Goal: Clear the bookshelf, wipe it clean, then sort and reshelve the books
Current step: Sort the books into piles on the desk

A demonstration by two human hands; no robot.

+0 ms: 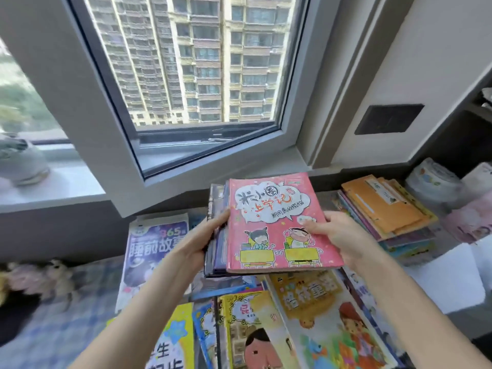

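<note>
1. Left hand (210, 237) grips the left edge of a small stack of books (217, 243), fingers curled round the spines.
2. Right hand (339, 235) holds the right edge, thumb pressed on the top cover. Its other fingers are under the stack, hidden.
3. Top of the stack: pink book (277, 222) with cartoon kids at desks, face up, held in the air below the window (186, 75).
4. Under the held stack, more books lie flat and overlapping: purple book (153, 249) to the left, yellow book (311, 296) directly below.
5. On the right is a separate pile with an orange book (380, 206) on top, apart from the held stack.
6. Far left: plush toy (37, 278) beside a checked cloth (66, 328).
</note>
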